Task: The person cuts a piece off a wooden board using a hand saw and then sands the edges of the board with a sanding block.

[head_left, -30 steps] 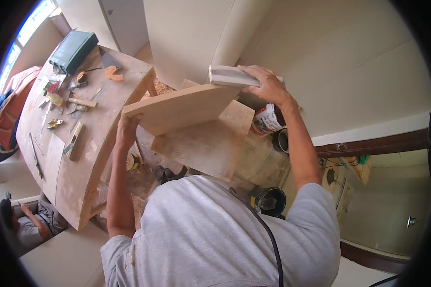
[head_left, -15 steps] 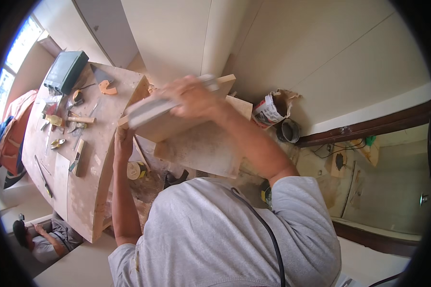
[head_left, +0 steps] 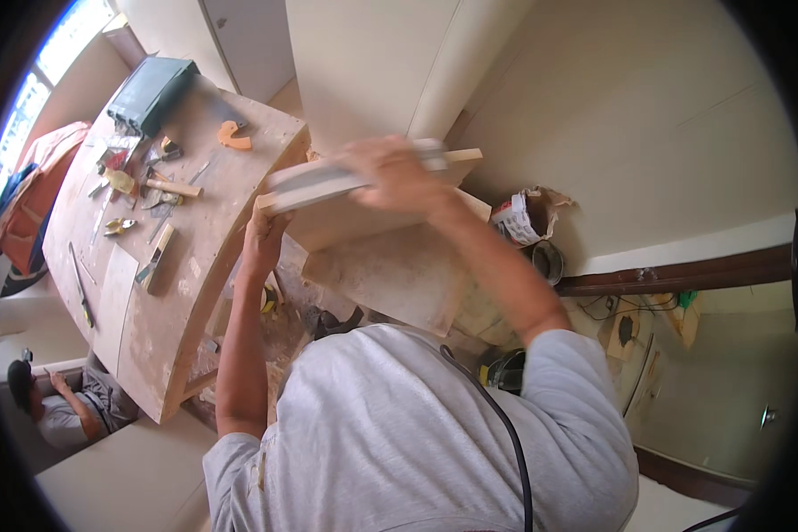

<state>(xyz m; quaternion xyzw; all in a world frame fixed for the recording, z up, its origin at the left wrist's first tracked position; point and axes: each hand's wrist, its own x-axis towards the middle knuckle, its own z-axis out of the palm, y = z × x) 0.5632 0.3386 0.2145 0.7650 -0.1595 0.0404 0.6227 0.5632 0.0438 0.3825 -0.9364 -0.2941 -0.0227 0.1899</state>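
Note:
A wooden board point(head_left: 328, 223) stands on edge in front of me, its far end point(head_left: 465, 157) reaching out to the right. My left hand point(head_left: 262, 244) is closed around the board's left end, beside the workbench edge. Along the upper edge of the board lies a long, straight grey tool point(head_left: 306, 184); motion blur hides its exact kind. My right hand point(head_left: 390, 173) is wrapped over this grey tool from above, with the right forearm reaching in from the lower right. Both hands are near chest height.
The workbench point(head_left: 182, 293) at left carries a green toolbox point(head_left: 151, 96), an orange-handled saw point(head_left: 233, 136), a hammer point(head_left: 176, 187) and several small tools. A lower wooden panel point(head_left: 386, 275), a torn bag point(head_left: 525, 217) and a bucket point(head_left: 547, 259) are nearby. Another person point(head_left: 66, 412) sits lower left.
The view has turned, so the bench and board sit farther right in the picture. Both hands keep their grips; the grey tool stays on the board's edge, still blurred by motion.

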